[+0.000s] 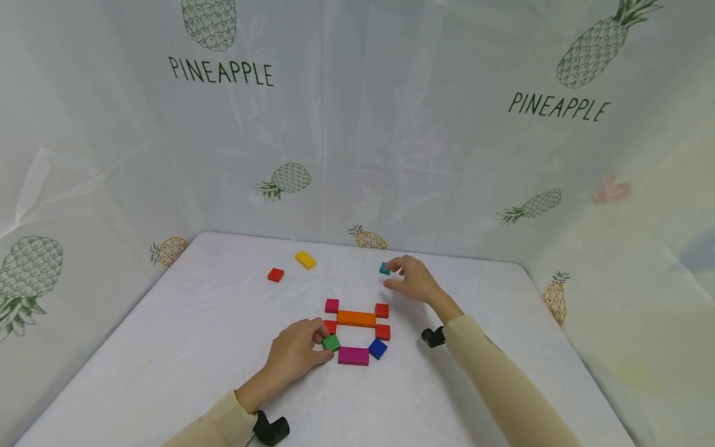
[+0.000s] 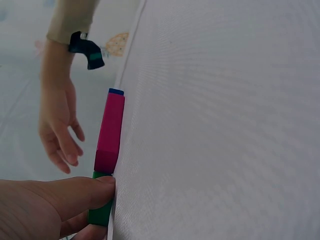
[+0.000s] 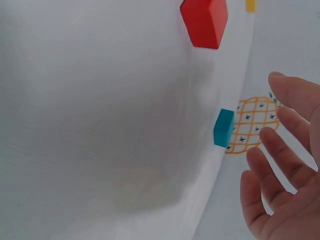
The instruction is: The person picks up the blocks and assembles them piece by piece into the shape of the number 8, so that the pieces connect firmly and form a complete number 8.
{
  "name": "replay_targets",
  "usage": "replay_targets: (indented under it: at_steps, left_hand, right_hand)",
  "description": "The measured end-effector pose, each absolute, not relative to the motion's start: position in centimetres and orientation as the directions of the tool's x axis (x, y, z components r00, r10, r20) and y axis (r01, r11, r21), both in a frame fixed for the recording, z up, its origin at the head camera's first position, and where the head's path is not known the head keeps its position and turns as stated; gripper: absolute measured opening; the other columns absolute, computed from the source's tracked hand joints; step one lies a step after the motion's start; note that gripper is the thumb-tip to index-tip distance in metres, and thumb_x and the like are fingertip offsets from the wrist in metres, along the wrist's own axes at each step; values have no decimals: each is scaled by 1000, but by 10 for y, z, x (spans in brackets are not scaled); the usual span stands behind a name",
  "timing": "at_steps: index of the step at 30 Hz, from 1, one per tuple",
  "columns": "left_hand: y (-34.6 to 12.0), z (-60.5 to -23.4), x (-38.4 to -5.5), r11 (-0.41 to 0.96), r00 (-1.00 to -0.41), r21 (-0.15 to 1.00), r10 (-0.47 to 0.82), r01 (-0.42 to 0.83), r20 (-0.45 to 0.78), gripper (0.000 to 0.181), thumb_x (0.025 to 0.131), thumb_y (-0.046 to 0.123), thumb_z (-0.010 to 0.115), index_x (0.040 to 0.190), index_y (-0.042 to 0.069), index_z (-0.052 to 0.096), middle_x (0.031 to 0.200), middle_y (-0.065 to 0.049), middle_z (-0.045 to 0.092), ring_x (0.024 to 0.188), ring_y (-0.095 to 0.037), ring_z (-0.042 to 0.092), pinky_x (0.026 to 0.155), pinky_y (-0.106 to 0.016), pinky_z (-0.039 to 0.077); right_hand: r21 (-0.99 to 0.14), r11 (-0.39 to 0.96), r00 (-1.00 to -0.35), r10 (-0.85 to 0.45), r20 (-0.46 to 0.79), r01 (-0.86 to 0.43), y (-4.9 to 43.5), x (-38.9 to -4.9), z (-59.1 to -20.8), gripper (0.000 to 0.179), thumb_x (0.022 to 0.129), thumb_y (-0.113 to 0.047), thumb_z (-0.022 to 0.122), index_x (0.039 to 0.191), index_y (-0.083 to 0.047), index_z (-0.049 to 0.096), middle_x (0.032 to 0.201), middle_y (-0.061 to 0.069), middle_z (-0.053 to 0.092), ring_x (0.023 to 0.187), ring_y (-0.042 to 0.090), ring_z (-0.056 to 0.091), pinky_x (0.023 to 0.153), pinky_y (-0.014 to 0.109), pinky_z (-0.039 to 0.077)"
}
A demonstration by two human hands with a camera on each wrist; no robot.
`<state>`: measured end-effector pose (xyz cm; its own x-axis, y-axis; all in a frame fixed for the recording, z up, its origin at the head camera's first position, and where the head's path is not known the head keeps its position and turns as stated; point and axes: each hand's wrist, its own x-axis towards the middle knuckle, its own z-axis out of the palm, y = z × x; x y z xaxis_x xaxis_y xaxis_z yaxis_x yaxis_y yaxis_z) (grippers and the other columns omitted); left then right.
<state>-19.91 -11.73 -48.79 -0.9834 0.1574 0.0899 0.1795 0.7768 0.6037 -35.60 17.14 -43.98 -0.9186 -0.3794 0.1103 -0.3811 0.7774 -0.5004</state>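
Note:
My left hand [image 1: 296, 351] pinches a green block [image 1: 331, 343] between thumb and fingers at the lower left corner of a block arrangement. In the left wrist view, the green block [image 2: 101, 212] meets the end of a long magenta block [image 2: 111, 132]. Toward the far side of the table, my right hand [image 1: 414, 279] hovers with loosely spread fingers close to a small teal block [image 1: 385, 268]. The right wrist view has the teal block [image 3: 224, 128] apart from the fingers. An orange bar [image 1: 356, 319], a blue block [image 1: 378, 349] and several red and pink blocks form the arrangement.
A loose red block [image 1: 275, 275] and a yellow block [image 1: 305, 259] lie at the back left of the white table [image 1: 167, 347]. Behind the table hangs a pineapple-printed curtain [image 1: 380, 124], which also runs along both sides. Each wrist carries a black strap piece.

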Motion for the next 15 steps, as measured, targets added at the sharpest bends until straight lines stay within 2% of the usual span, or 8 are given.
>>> replay_targets:
  at_steps: [15]
  left_hand:
    - [-118, -490, -200, 780, -982, 596, 160, 190, 103, 33, 78, 29, 95, 96, 22, 69, 83, 8, 60, 77, -11, 53, 64, -30, 46]
  right_hand:
    - [-554, 802, -968, -247, 32, -223, 176, -398, -468, 49, 97, -23, 78, 142, -9, 63, 134, 18, 61, 117, 35, 60, 104, 50, 54]
